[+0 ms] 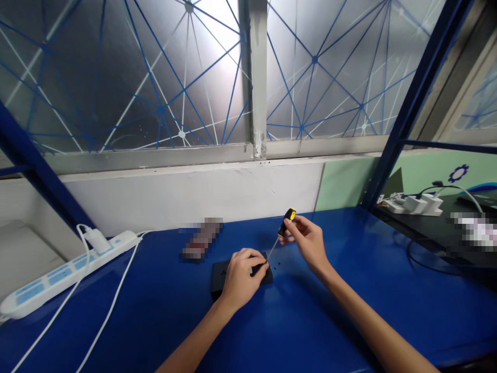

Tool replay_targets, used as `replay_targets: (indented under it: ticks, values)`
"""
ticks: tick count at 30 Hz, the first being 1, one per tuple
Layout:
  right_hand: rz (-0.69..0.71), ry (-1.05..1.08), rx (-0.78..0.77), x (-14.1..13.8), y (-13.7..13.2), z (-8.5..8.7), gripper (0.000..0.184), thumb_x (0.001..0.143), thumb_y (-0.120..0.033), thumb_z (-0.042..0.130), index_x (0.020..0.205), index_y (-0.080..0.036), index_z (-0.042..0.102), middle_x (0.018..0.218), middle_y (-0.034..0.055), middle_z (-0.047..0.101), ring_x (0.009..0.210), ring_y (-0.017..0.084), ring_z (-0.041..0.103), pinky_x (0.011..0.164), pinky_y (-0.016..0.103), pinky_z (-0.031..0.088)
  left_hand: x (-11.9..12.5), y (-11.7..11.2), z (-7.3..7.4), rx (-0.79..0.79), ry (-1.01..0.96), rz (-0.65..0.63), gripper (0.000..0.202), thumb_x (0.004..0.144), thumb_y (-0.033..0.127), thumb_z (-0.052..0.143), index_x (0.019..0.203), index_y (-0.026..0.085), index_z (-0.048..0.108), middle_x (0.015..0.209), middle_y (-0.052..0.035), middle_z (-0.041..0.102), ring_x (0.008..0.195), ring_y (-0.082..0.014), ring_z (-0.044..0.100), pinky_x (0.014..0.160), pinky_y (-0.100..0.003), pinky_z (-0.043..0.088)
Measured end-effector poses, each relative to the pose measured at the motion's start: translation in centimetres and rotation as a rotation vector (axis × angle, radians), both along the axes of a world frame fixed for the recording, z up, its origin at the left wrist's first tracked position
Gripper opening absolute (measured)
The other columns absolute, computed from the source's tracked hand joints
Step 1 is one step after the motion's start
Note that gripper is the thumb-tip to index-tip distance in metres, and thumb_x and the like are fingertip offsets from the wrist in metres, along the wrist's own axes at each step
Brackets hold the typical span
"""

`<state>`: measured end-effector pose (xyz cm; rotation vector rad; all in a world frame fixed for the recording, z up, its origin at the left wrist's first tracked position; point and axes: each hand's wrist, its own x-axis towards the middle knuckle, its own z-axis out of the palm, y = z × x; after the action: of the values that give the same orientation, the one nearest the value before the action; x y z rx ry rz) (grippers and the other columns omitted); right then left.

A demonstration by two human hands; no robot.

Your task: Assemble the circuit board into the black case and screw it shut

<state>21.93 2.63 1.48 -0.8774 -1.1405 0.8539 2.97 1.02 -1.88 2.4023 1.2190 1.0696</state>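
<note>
A flat black box (219,273) lies on the blue table, partly covered by my left hand (244,274). That hand rests across the box, with its thumb and forefinger brought together at the right edge; whatever they pinch is too small to make out. My right hand (308,239) grips a screwdriver (286,224) by its black and yellow handle. The thin metal shaft slants down to the left, and its tip meets the fingertips of my left hand. Tiny dark pieces (279,263), possibly screws, lie just right of the box.
Behind the box lies a blurred-out flat object (202,239). A white power strip (70,274) with a plug and white cables occupies the table's left side. At right, another strip with plugs (415,204) sits on a black surface. Blue frame posts (404,119) rise at both sides.
</note>
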Motion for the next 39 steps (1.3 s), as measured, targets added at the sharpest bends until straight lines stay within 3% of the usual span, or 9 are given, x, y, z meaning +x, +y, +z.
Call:
replay_targets:
  ticks: [18,24,26,30,33,39]
  values:
    - [-0.008,0.021,0.045,-0.1,-0.4,0.3,0.032,0.076,-0.043,0.073,0.09,-0.016,0.063,0.065,0.0025,0.068,0.057,0.02,0.067,0.054,0.032,0.058,-0.1,0.1,0.0,0.02,0.013,-0.018,0.021,0.092,0.024,0.054,0.083,0.022,0.073,0.091,-0.0034,0.071,0.089,-0.0209,0.063,0.081,-0.036,0.044]
    - [-0.031,0.025,0.054,-0.1,-0.1,0.0,0.047,0.075,-0.042,0.075,0.11,-0.015,0.056,0.064,0.0005,0.067,0.054,0.02,0.067,0.053,0.033,0.059,-0.3,-0.2,0.3,-0.003,0.041,-0.026,0.016,0.089,0.026,0.057,0.095,0.024,0.072,0.102,-0.0039,0.068,0.097,-0.0223,0.062,0.087,-0.039,0.046]
    - [-0.038,0.02,0.06,0.1,0.0,-0.1,0.049,0.076,-0.041,0.074,0.113,-0.016,0.054,0.063,-0.0002,0.067,0.053,0.019,0.067,0.052,0.032,0.058,-0.5,-0.3,0.4,-0.013,0.06,-0.03,0.023,0.087,0.029,0.061,0.108,0.026,0.068,0.112,-0.0052,0.065,0.103,-0.024,0.06,0.091,-0.041,0.046]
    - [-0.047,0.02,0.061,0.5,0.3,-0.1,0.048,0.076,-0.043,0.074,0.111,-0.016,0.054,0.062,-0.0007,0.065,0.054,0.02,0.067,0.049,0.031,0.057,-0.7,-0.2,0.2,-0.05,0.158,-0.019,0.058,0.08,0.037,0.068,0.134,0.027,0.052,0.131,-0.0087,0.056,0.117,-0.0291,0.054,0.098,-0.046,0.043]
    - [-0.044,0.033,0.051,0.8,0.5,-0.2,0.046,0.075,-0.044,0.073,0.107,-0.017,0.055,0.063,-0.0006,0.065,0.056,0.02,0.067,0.048,0.031,0.057,-0.7,-0.2,0.1,-0.073,0.256,-0.008,0.076,0.074,0.041,0.073,0.141,0.025,0.043,0.137,-0.0107,0.053,0.123,-0.0327,0.049,0.101,-0.05,0.039]
    - [-0.081,0.035,0.042,1.0,0.5,0.0,0.046,0.074,-0.041,0.074,0.108,-0.015,0.057,0.066,-0.0002,0.065,0.054,0.019,0.067,0.051,0.032,0.059,-0.8,-0.6,0.5,-0.071,0.297,-0.005,0.07,0.071,0.037,0.077,0.135,0.025,0.051,0.13,-0.0099,0.06,0.117,-0.0318,0.054,0.098,-0.049,0.041]
